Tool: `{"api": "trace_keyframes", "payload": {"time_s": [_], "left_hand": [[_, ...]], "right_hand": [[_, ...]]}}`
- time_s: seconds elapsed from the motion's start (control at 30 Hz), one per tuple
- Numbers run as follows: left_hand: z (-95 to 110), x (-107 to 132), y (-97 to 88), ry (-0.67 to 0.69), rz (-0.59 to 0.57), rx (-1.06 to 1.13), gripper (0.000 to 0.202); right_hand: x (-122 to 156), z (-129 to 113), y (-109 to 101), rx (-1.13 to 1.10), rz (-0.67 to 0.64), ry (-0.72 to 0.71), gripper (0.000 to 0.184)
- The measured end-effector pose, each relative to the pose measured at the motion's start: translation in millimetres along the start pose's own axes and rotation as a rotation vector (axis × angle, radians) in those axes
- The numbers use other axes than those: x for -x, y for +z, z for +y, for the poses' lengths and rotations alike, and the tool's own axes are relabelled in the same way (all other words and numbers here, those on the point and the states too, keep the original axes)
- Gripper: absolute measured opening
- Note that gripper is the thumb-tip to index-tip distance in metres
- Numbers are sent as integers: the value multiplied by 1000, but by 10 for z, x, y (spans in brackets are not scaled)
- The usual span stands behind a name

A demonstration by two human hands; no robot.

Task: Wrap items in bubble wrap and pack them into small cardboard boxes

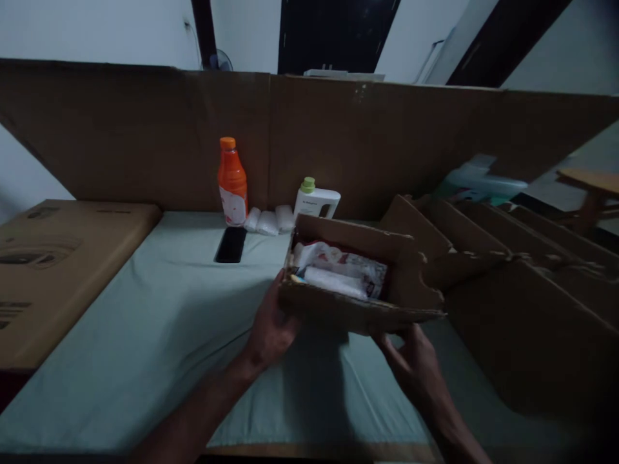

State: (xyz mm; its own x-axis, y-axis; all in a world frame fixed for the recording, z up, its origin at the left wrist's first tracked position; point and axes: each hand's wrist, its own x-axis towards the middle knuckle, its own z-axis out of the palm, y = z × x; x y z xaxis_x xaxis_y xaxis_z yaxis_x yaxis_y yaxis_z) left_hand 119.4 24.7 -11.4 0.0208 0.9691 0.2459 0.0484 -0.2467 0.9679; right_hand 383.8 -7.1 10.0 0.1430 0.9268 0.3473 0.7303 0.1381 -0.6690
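Holding box (349, 313) crosswise, opening upward

Left of the small open box (358, 309), the green cloth (159, 322) lies bare and wide, free for a hand as far as the large carton (58, 270) walling that side. Behind the box to its left a black phone (231, 245) lies flat. Past it an orange bottle (232, 180), 3 white packets (268, 221) and a white jug (316, 201) line the cardboard wall (145, 129), which closes the back. Right of the box, stacked cardboard flaps (522, 309) stand just beside it and block that side. In front of the box, 2 hands take the room: the left hand (271, 328) grips its left corner, and the right hand (416, 361) sits under its front edge.
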Motion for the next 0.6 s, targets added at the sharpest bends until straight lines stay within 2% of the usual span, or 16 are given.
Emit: {"api": "trace_keyframes", "payload": {"time_s": [0.07, 0.13, 0.2, 0.3, 0.37, 0.43, 0.5, 0.6], "left_hand": [[21, 220, -113, -70, 21, 6, 49], [20, 387, -266, -141, 111, -2, 48], [6, 467, -357, -187, 180, -27, 52], [-32, 471, -251, -218, 157, -39, 55], [-63, 442, -25, -234, 70, -34, 54], [-92, 385, 291, -220, -75, -29, 48], [-114, 284, 672, -160, -250, -18, 45], [-144, 79, 1308, -43, -477, -11, 52]], "right_hand": [[200, -126, 24, -11, 9, -69, 24], [309, -280, 152, -41, -3, -125, 21], [339, -363, 263, -54, -15, -144, 26], [400, -264, 212, -28, 25, -122, 37], [540, -87, 28, 3, 84, -79, 36], [762, 124, -213, 32, 155, -5, 29], [1022, 336, -446, 73, 253, 101, 28], [1389, 601, -676, 158, 437, 285, 39]]}}
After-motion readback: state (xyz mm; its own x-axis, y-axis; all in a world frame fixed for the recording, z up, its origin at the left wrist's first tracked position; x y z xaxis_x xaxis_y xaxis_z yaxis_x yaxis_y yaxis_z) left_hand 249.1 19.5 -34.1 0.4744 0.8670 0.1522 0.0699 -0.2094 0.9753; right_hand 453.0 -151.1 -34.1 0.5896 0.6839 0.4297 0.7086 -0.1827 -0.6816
